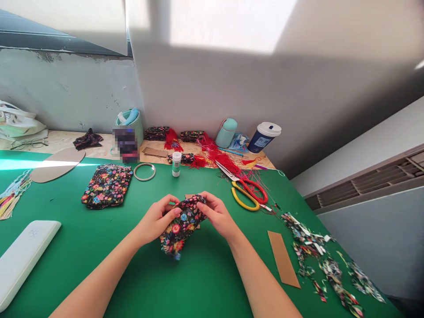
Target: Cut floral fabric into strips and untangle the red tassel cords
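Here, in the head view, the left hand (162,221) and right hand (217,214) each have a nearly closed grip, thumbs and fingers pinching the upper part of a black floral cloth (182,225). The green-topped bench (159,287) carries a folded floral bundle (107,185) at left, a glue stick (176,165) on the far side, and scissors (247,187), a cardboard strip (283,258) and fabric scraps (334,269) at right. A pale wall (232,84) rises beyond. The floral cloth spans between both grips, its loose end hanging toward the near left.
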Demonstrator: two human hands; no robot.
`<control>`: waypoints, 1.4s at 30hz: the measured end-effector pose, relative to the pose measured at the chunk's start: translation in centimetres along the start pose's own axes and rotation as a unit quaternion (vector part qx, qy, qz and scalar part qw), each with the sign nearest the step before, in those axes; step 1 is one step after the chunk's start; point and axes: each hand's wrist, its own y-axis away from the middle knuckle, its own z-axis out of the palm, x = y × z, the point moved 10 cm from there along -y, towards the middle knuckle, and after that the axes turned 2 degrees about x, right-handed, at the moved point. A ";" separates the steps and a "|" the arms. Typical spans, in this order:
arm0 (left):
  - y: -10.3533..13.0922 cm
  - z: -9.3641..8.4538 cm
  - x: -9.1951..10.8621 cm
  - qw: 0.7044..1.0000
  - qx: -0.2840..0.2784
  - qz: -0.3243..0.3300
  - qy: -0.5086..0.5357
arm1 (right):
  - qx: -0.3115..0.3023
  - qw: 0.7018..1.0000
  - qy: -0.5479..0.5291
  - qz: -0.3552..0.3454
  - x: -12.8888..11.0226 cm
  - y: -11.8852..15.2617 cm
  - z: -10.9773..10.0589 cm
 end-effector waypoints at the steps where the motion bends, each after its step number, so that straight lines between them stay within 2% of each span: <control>1: 0.0 0.3 -0.1 0.999 -0.019 -0.015 0.024 | 0.015 0.999 -0.027 0.008 0.2 -0.1 -0.4; 6: 0.3 1.5 0.0 0.991 -0.113 -0.042 0.060 | 0.101 0.988 -0.114 0.025 0.7 -0.4 -2.4; 9: 0.4 1.4 -0.4 0.989 -0.132 -0.054 0.027 | 0.135 0.984 -0.111 0.040 0.8 -0.4 -3.1; 13: 0.0 -0.3 -1.3 0.994 -0.070 -0.080 0.018 | 0.145 0.982 -0.113 0.047 0.9 -0.4 -3.3; 17: -0.4 -2.8 -1.1 0.994 0.040 -0.064 0.079 | 0.149 0.981 -0.114 0.054 1.0 -0.4 -3.4; 20: -0.6 -3.8 -1.0 0.985 0.086 -0.056 0.138 | 0.152 0.979 -0.124 0.059 1.2 -0.5 -3.4; 27: -0.1 -4.0 -1.3 0.969 0.076 -0.105 0.211 | 0.140 0.975 -0.159 0.065 0.9 -0.3 -3.3; 29: 0.3 -4.4 -0.9 0.965 0.069 -0.108 0.228 | 0.103 0.979 -0.161 0.076 0.6 0.0 -2.5; 32: 0.6 -5.3 -0.2 0.965 0.064 -0.102 0.234 | 0.001 0.984 -0.146 0.102 0.2 0.8 -0.2; 35: 0.4 -6.1 -0.4 0.977 0.064 -0.108 0.174 | -0.077 0.979 -0.124 0.142 0.9 1.4 1.5; 37: 0.0 -7.2 -1.1 0.985 0.098 -0.109 0.087 | -0.065 0.981 -0.095 0.159 1.9 1.2 1.2; 38: -0.2 -8.1 -1.4 0.984 0.135 -0.104 0.045 | -0.048 0.983 -0.077 0.159 2.3 0.9 0.7; 42: -0.5 -10.7 -2.1 0.964 0.240 -0.079 -0.078 | 0.000 0.992 -0.002 0.130 3.1 -0.2 -0.9</control>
